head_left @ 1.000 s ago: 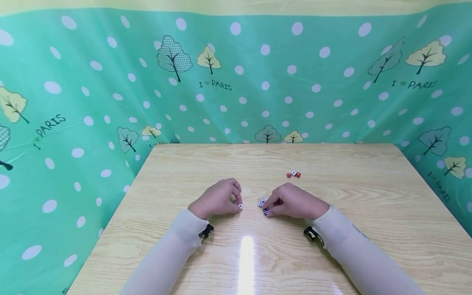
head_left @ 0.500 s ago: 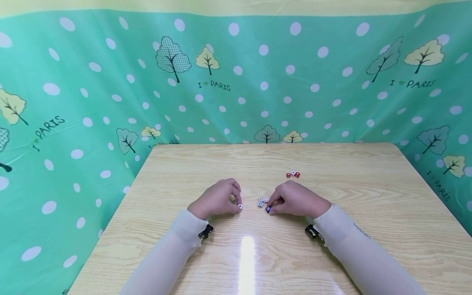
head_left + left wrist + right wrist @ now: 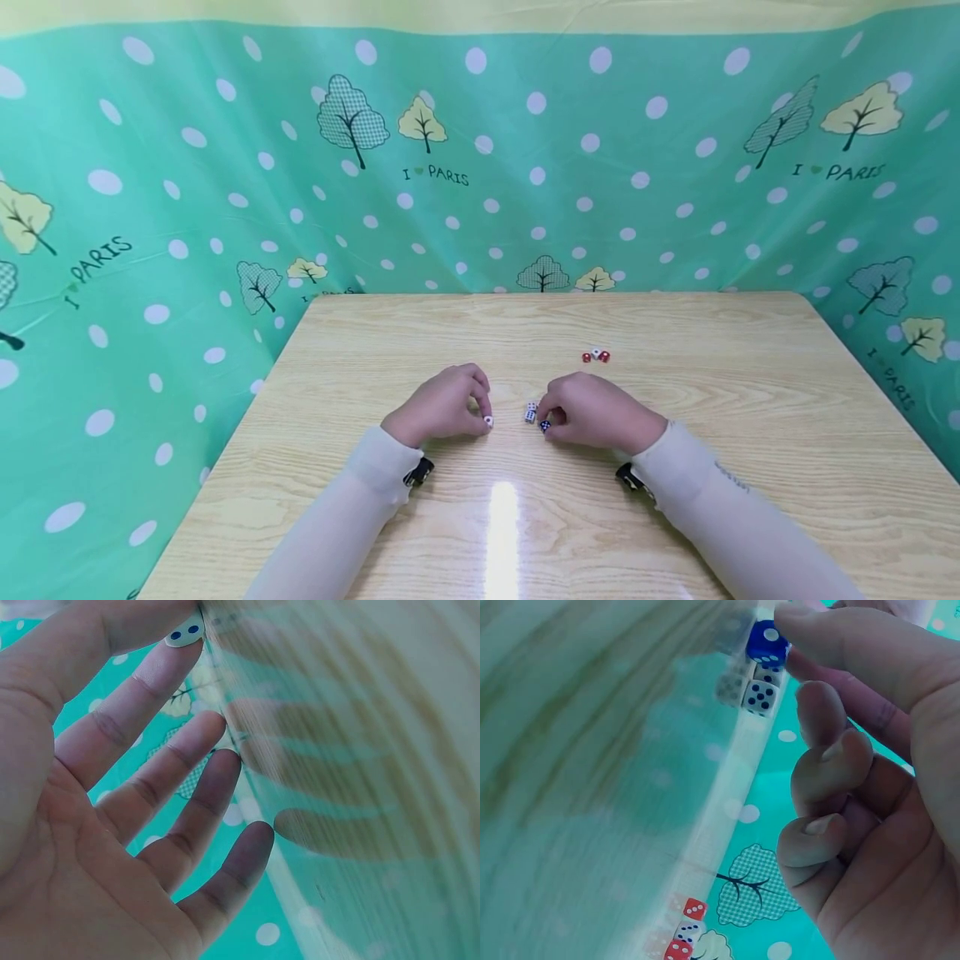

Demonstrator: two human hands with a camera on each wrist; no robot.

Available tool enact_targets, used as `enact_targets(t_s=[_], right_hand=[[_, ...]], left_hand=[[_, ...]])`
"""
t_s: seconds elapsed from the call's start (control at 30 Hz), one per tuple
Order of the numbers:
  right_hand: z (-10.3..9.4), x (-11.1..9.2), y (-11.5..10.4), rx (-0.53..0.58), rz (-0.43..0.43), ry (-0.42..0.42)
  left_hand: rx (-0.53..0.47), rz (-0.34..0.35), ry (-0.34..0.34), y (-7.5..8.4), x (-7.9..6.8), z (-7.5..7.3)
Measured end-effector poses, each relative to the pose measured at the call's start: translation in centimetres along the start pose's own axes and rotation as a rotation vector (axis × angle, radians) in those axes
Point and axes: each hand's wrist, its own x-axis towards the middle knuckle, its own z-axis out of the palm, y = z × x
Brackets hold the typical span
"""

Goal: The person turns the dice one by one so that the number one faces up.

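My left hand point(image 3: 442, 404) pinches a white die point(image 3: 489, 422) between thumb and index finger at the table surface; in the left wrist view, two blue pips show on this white die point(image 3: 184, 633), and the other fingers are spread. My right hand point(image 3: 596, 408) has its thumb and index finger around a blue die point(image 3: 545, 426) with white pips; its remaining fingers are curled in the right wrist view. Just beyond and left of the blue die sit white dice point(image 3: 530, 416) with dark pips, partly covered by the right hand.
Farther back on the wooden table point(image 3: 420, 333) lie a red die point(image 3: 587, 357), a white die point(image 3: 596, 353) and another red die point(image 3: 604, 357), close together. A green dotted curtain point(image 3: 450, 233) stands behind the table and along its sides.
The blue die has shifted slightly right and away from me over the second. My right hand moved right, then back left, now covering one white die. The left hand stays put.
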Motion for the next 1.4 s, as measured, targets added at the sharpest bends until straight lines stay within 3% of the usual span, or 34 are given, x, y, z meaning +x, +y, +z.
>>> enact_targets(t_s=[0.9,1.4], right_hand=[[-0.7,-0.3,-0.7,0.035,0.015,-0.03],[0.0,-0.3,0.6,0.036,0.069,-0.012]], left_hand=[[0.015,-0.02,-0.008,0.1,0.0,0.0],[0.013,-0.023,-0.012,-0.1,0.1,0.1]])
